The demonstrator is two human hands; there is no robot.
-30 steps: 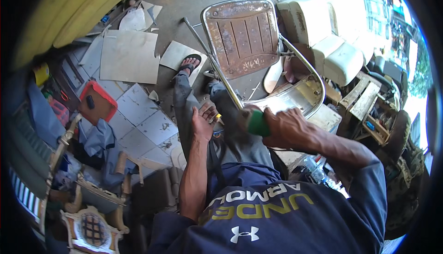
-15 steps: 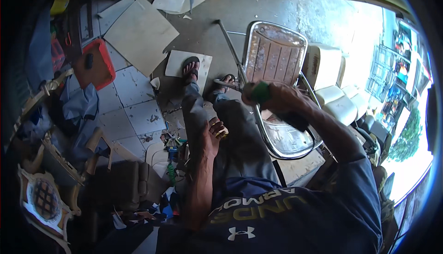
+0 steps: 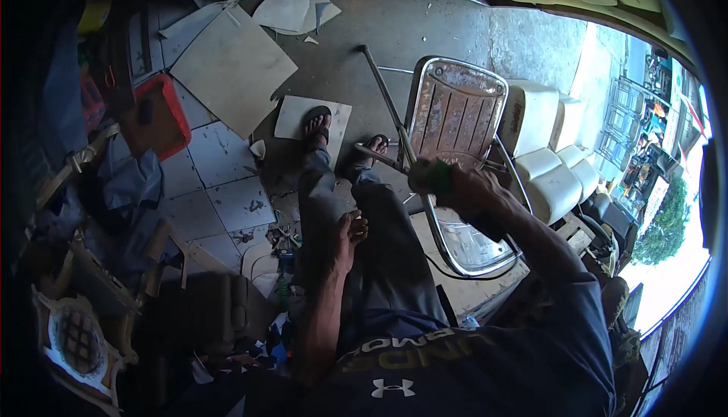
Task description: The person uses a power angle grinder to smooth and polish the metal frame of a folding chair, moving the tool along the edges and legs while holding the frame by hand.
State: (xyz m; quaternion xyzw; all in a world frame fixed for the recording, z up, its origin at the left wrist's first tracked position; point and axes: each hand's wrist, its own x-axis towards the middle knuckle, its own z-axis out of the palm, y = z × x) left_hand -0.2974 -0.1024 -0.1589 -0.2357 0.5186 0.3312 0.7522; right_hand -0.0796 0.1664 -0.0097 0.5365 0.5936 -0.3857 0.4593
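In my right hand (image 3: 474, 193) is a green and black power tool (image 3: 436, 177), its dark body running back under my wrist. A black cable (image 3: 455, 274) curves below it. The tool's front end is over the side tube of a metal chair (image 3: 459, 117) with a rusty slatted panel; I cannot tell whether they touch. A second, shiny panel (image 3: 476, 249) of the chair is partly behind my right forearm. Over my lap, my left hand (image 3: 351, 236) is closed, thumb against curled fingers. What it holds, if anything, is hidden.
Cream padded seats (image 3: 542, 178) stand right of the chair. On the left lie a red-rimmed tray (image 3: 182, 125), a large board (image 3: 231, 68) and grey cloth (image 3: 136, 178). Small tools (image 3: 284, 242) are heaped beside my left leg. My sandalled feet (image 3: 317, 125) are close to the chair legs.
The view has shifted slightly, so most things sit lower in the picture. My left fingers have curled in more, and a yellowish bit seen by them earlier no longer shows. My right hand keeps the tool.
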